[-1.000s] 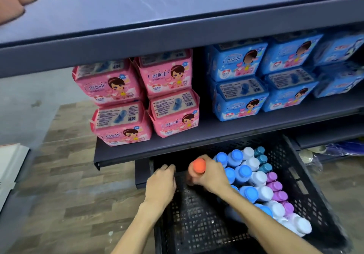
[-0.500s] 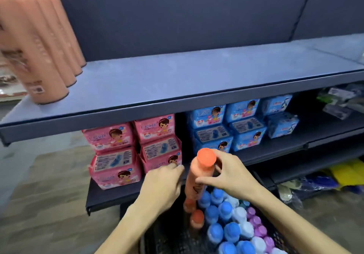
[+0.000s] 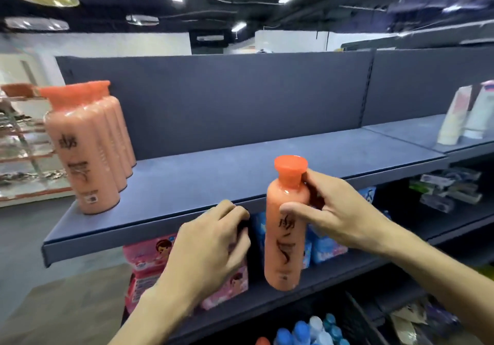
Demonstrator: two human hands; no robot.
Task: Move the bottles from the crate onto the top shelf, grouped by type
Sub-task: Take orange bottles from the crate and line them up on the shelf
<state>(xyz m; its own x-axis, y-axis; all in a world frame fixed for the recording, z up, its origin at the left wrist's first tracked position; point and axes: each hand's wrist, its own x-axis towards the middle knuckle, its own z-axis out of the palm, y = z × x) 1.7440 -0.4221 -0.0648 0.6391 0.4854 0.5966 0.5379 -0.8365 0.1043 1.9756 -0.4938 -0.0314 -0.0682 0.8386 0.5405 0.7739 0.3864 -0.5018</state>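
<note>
My right hand grips an orange bottle with an orange cap near its neck, holding it upright in front of the top shelf's front edge. My left hand hovers just left of the bottle with fingers loosely curled, holding nothing. A row of several matching orange bottles stands at the left end of the top shelf. At the bottom of the view, blue, white and teal bottle caps show inside the black crate, with one orange cap at the edge.
Pink packs and blue packs fill the shelf below. White tubes stand on the neighbouring shelf section at the right. A grey back panel rises behind the top shelf. A wire rack stands at far left.
The view has tilted up from the crate to the top shelf. My right hand has lifted the orange bottle from the crate to shelf-edge height; my left hand rose alongside it.
</note>
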